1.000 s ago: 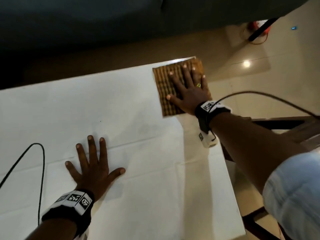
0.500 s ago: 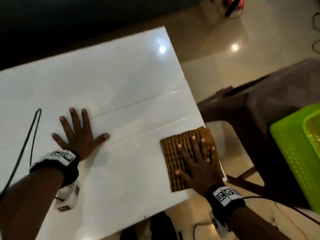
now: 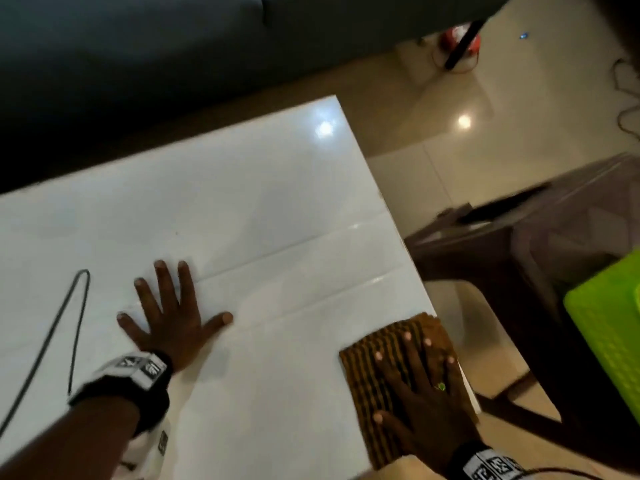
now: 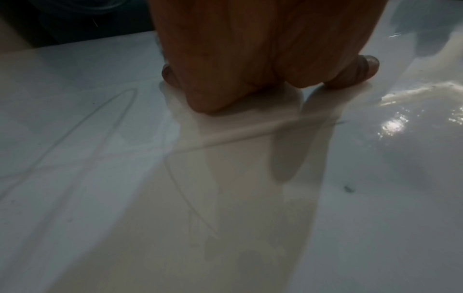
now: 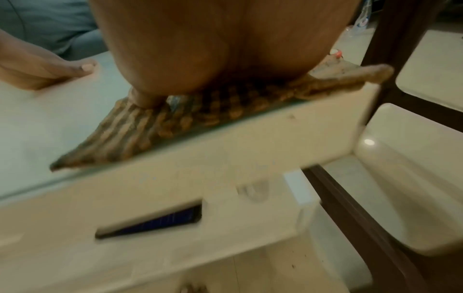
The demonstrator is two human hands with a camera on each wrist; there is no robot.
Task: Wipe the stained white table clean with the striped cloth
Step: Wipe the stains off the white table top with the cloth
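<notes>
A glossy white table (image 3: 259, 209) fills the left and middle of the head view. The striped brown-and-orange cloth (image 3: 370, 372) lies flat at the table's near right corner, one edge hanging slightly over the side. My right hand (image 3: 415, 386) presses down on the cloth with straight, spread fingers. In the right wrist view the palm (image 5: 213, 49) sits on the cloth (image 5: 140, 130) at the table edge. My left hand (image 3: 169, 313) rests flat on the bare table, fingers spread, well left of the cloth. The left wrist view shows its palm (image 4: 250, 59) on the shiny surface (image 4: 100, 158).
A black cable (image 3: 59, 327) loops on the table's left part. A dark sofa (image 3: 173, 46) stands behind the table. To the right are a dark brown table (image 3: 540, 258) and a bright green basket (image 3: 609, 341). Tiled floor (image 3: 485, 140) lies beyond the table's right edge.
My right hand has dragged the cloth from the far right corner down the right edge to the near right corner. The left hand has stayed flat on the table.
</notes>
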